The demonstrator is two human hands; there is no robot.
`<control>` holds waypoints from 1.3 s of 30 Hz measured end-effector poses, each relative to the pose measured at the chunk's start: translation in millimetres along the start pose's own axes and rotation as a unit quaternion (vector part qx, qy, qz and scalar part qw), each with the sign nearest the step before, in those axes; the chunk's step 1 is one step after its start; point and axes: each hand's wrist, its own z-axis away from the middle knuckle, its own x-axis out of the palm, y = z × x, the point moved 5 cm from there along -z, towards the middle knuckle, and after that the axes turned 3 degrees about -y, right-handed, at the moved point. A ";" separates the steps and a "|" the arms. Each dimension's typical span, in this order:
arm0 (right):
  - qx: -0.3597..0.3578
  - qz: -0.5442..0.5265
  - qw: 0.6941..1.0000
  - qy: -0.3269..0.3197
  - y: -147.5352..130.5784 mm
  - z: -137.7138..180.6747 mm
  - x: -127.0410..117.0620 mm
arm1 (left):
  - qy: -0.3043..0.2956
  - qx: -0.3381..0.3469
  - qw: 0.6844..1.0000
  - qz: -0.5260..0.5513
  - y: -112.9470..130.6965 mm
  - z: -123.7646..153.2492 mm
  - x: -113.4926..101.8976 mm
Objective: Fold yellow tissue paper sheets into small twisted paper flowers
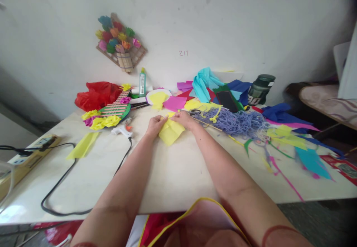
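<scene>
Between my two hands, a square of yellow crepe paper (pixel 170 132) hangs a little creased over the white table. My left hand (pixel 156 125) pinches its upper left edge. At the upper right edge, my right hand (pixel 182 120) has thumb and fingers closed on the same paper. Left of my hands lies a white hot glue gun (pixel 122 131). Past it sits a green round craft piece with striped sticks (pixel 117 109), trimmed with yellow and pink crepe flowers. A tangled heap of purple string (pixel 237 122) lies just right of my right hand.
A yellow paper strip (pixel 83 145) and a black cord (pixel 55 187) run near a power strip (pixel 33 157) at left. Behind stand a glue bottle (pixel 142 83) and a dark green jar (pixel 260 89). Scissors (pixel 267 152) and coloured paper scraps (pixel 312 161) lie at right.
</scene>
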 end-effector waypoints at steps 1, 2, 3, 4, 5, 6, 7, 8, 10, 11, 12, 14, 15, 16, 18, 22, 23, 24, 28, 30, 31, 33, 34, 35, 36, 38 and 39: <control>0.000 0.002 1.000 0.000 1.1 -0.7 -0.3 | 0.006 -0.001 1.000 -0.013 1.0 0.1 0.2; 0.001 0.006 1.000 0.000 2.3 -1.4 -0.8 | 0.010 0.000 1.000 -0.024 2.6 0.4 0.5; 0.000 0.011 1.000 0.003 3.2 -1.9 -1.6 | 0.015 0.002 0.999 -0.035 4.4 0.8 0.8; -0.001 0.018 1.000 0.007 3.7 -2.2 -2.4 | 0.019 0.004 0.999 -0.044 6.1 1.3 1.2; -0.003 0.025 1.000 0.013 3.8 -2.4 -3.3 | 0.021 0.006 0.998 -0.051 7.4 1.8 1.7; -0.006 0.033 0.999 0.019 3.6 -2.5 -4.0 | 0.020 0.007 0.998 -0.056 8.2 2.1 2.0; -0.008 0.039 0.999 0.024 3.3 -2.5 -4.5 | 0.018 0.008 0.998 -0.058 8.4 2.3 2.5; -0.009 0.045 0.999 0.027 2.8 -2.5 -4.7 | 0.015 0.009 0.998 -0.057 8.1 2.3 2.7; -0.011 0.055 0.998 0.034 1.7 -2.4 -4.9 | 0.008 0.016 0.998 -0.057 6.7 1.6 2.8; -0.012 0.058 0.998 0.037 1.2 -2.5 -4.9 | 0.008 0.021 0.998 -0.059 5.8 1.0 2.4; -0.014 0.060 0.997 0.040 0.8 -2.6 -4.9 | 0.008 0.026 0.998 -0.063 4.9 0.2 1.9; -0.017 0.061 0.997 0.046 0.6 -2.9 -4.9 | 0.015 0.033 0.997 -0.073 3.4 -1.2 0.3; -0.016 0.059 0.997 0.050 0.9 -3.1 -5.1 | 0.019 0.034 0.996 -0.076 2.9 -1.8 -0.5; -0.013 0.055 0.997 0.056 1.5 -3.4 -5.5 | 0.023 0.035 0.996 -0.076 2.7 -2.3 -1.3; 0.000 0.035 0.997 0.073 4.0 -4.0 -6.7 | 0.033 0.035 0.996 -0.073 3.2 -2.8 -2.6; 0.026 -0.013 0.995 0.091 10.1 -6.4 -7.0 | 0.061 0.034 0.997 -0.043 5.8 -2.1 -4.0; 0.023 -0.014 0.995 0.095 10.3 -7.0 -7.2 | 0.066 0.033 0.997 -0.031 6.1 -1.7 -3.7; 0.016 -0.010 0.995 0.102 9.7 -7.2 -7.9 | 0.067 0.031 0.997 -0.019 6.4 -1.3 -3.1; -0.016 0.018 0.992 0.120 4.2 -5.2 -12.2 | 0.040 0.026 0.999 0.026 6.8 0.7 0.4; -0.024 0.025 0.993 0.109 1.4 -3.6 -13.1 | 0.018 0.017 0.999 0.025 6.3 2.0 0.9; -0.025 0.025 0.994 0.102 0.4 -2.7 -13.1 | 0.007 0.011 1.000 0.017 6.0 2.6 0.9; -0.023 0.012 0.996 0.087 -1.2 -1.1 -12.6 | -0.014 0.004 1.000 -0.009 5.3 3.5 1.0; -0.021 -0.004 0.996 0.082 -2.0 -0.2 -12.2 | -0.021 0.003 1.000 -0.019 5.0 3.6 1.1; -0.020 -0.027 0.996 0.079 -2.8 0.7 -11.8 | -0.024 0.004 0.999 -0.023 4.8 3.4 1.1; -0.019 -0.054 0.995 0.079 -3.6 1.5 -11.6 | -0.020 0.007 1.000 -0.022 4.8 3.0 1.0; -0.015 -0.116 0.988 0.096 -4.9 3.4 -12.6 | 0.005 0.019 1.000 -0.009 5.0 1.2 -0.5; -0.008 -0.145 0.984 0.106 -4.8 4.2 -13.2 | 0.025 0.026 0.999 0.001 5.1 0.1 -1.9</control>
